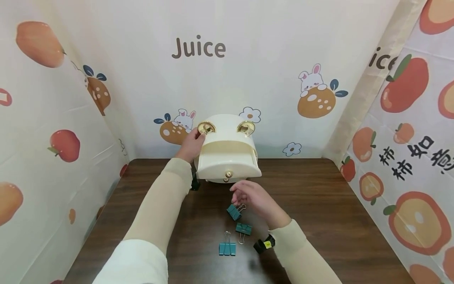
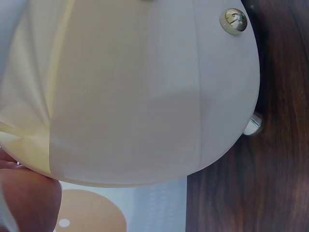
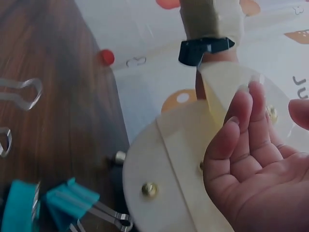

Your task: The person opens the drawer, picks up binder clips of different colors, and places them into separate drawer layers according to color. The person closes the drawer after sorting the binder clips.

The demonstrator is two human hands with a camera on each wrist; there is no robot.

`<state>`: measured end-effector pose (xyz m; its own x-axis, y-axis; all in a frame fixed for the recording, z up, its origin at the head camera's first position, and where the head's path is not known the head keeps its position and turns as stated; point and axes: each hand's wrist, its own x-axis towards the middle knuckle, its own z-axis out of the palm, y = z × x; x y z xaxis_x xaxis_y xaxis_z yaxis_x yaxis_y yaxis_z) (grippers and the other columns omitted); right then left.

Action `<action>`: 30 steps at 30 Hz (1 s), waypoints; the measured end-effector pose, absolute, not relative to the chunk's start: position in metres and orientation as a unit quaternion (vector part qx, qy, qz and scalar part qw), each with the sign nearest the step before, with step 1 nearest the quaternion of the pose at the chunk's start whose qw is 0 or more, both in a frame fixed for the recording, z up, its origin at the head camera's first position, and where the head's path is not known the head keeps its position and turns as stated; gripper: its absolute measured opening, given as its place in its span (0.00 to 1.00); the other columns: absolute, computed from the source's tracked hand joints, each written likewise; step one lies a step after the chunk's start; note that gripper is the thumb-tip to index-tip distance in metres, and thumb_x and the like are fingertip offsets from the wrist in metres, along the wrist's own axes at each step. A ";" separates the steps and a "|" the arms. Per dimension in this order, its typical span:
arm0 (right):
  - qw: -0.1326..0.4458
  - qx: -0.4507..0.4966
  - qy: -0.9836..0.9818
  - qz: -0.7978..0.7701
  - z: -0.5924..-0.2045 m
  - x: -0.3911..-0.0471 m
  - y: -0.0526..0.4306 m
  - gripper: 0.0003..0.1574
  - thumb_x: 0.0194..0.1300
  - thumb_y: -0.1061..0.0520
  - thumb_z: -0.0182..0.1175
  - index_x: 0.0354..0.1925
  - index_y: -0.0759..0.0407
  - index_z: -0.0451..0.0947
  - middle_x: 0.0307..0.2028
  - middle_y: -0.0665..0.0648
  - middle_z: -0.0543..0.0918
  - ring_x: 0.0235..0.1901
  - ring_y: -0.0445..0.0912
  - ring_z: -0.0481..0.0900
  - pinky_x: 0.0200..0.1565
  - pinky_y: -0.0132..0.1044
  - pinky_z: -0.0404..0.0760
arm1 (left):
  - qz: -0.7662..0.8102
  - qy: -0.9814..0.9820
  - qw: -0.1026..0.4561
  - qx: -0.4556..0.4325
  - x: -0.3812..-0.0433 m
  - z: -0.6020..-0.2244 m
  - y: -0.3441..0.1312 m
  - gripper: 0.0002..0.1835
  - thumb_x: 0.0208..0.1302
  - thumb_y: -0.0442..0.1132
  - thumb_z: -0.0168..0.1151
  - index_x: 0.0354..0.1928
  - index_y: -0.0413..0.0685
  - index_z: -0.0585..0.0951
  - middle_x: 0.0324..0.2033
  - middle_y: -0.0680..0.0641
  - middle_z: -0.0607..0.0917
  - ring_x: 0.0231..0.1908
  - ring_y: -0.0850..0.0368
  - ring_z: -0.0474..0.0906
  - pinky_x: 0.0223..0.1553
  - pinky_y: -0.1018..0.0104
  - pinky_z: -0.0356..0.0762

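We've got our left hand [image 1: 191, 146] on the white box's [image 1: 225, 128] side, probably steadying it, can't tell if gripping; right hand [image 1: 258, 200] hangs loose, empty, in front.

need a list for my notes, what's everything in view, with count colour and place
Clips: three, teal with silvery handles, on the table in front of the box
Box: one, white, at the back of the table
Drawer: one pulled out, white, box front
Knobs: two, gold, box front
Rings: two, gold, upper box
Foot: at least one, silvery, under the box
Table: one, dark brown, under everything
Cloth: pieces unclear, white with fruit, rabbits and writing, back and sides
Wrist bands: two, black, one per wrist
Sleeves: two, cream, on the arms
Left hand: one, touching the box's left side
Right hand: one, near the drawer, holding nothing
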<state>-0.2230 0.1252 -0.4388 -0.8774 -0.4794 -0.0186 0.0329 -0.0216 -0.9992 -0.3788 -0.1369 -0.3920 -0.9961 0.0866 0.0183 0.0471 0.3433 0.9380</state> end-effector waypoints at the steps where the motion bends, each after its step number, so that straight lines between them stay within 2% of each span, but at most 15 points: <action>1: 0.177 -0.160 0.688 -0.686 -0.440 -0.221 0.129 0.23 0.84 0.50 0.46 0.49 0.69 0.77 0.31 0.57 0.84 0.34 0.49 0.82 0.46 0.48 0.83 | 0.571 0.820 0.016 0.040 -0.379 -0.392 -0.136 0.26 0.83 0.50 0.47 0.76 0.53 0.66 0.71 0.46 0.71 0.67 0.49 0.67 0.70 0.51 0.62; 6: 0.124 -0.136 0.727 -0.661 -0.457 -0.215 0.146 0.22 0.83 0.49 0.49 0.50 0.67 0.78 0.34 0.61 0.83 0.38 0.54 0.83 0.50 0.56 0.81 | 0.567 0.823 0.014 0.038 -0.377 -0.390 -0.135 0.25 0.83 0.51 0.47 0.75 0.53 0.66 0.69 0.46 0.72 0.65 0.49 0.68 0.69 0.50 0.63; 10: 0.063 -0.122 0.742 -0.657 -0.478 -0.212 0.157 0.19 0.82 0.52 0.51 0.50 0.69 0.77 0.36 0.63 0.83 0.39 0.54 0.83 0.49 0.49 0.83 | 0.569 0.821 0.021 0.037 -0.377 -0.389 -0.134 0.25 0.83 0.51 0.47 0.75 0.53 0.66 0.69 0.45 0.72 0.65 0.49 0.68 0.68 0.50 0.64; 14: 0.037 -0.139 0.761 -0.633 -0.504 -0.208 0.161 0.16 0.80 0.56 0.56 0.51 0.70 0.76 0.39 0.62 0.82 0.42 0.53 0.82 0.48 0.43 0.82 | 0.573 0.819 0.026 0.031 -0.377 -0.388 -0.135 0.25 0.83 0.50 0.48 0.75 0.53 0.67 0.70 0.46 0.72 0.65 0.48 0.68 0.68 0.50 0.64; 20: 0.063 -0.148 0.786 -0.596 -0.537 -0.195 0.171 0.17 0.72 0.54 0.66 0.53 0.61 0.78 0.46 0.58 0.83 0.46 0.51 0.80 0.49 0.39 0.81 | 0.565 0.824 0.040 0.027 -0.381 -0.387 -0.134 0.26 0.82 0.50 0.49 0.75 0.52 0.67 0.70 0.47 0.72 0.67 0.49 0.68 0.69 0.51 0.65; 25: 0.106 -0.196 0.775 -0.591 -0.553 -0.191 0.178 0.25 0.65 0.58 0.73 0.57 0.61 0.76 0.54 0.62 0.82 0.54 0.56 0.79 0.53 0.40 0.79 | 0.574 0.817 0.046 0.026 -0.381 -0.381 -0.136 0.27 0.82 0.47 0.51 0.77 0.51 0.66 0.73 0.46 0.70 0.71 0.48 0.64 0.71 0.51 0.62; 27: 0.124 -0.206 0.771 -0.589 -0.557 -0.191 0.179 0.27 0.62 0.59 0.74 0.57 0.61 0.77 0.55 0.62 0.82 0.54 0.58 0.78 0.54 0.39 0.78 | 0.575 0.816 0.048 0.023 -0.381 -0.378 -0.138 0.27 0.81 0.47 0.52 0.77 0.51 0.66 0.73 0.46 0.70 0.72 0.48 0.63 0.71 0.51 0.62; 30: 0.142 -0.202 0.778 -0.578 -0.561 -0.192 0.179 0.26 0.61 0.59 0.76 0.56 0.60 0.79 0.53 0.60 0.83 0.50 0.56 0.78 0.51 0.40 0.78 | 0.583 0.811 0.048 0.014 -0.380 -0.376 -0.140 0.26 0.79 0.49 0.55 0.74 0.53 0.70 0.70 0.47 0.73 0.69 0.48 0.67 0.69 0.51 0.65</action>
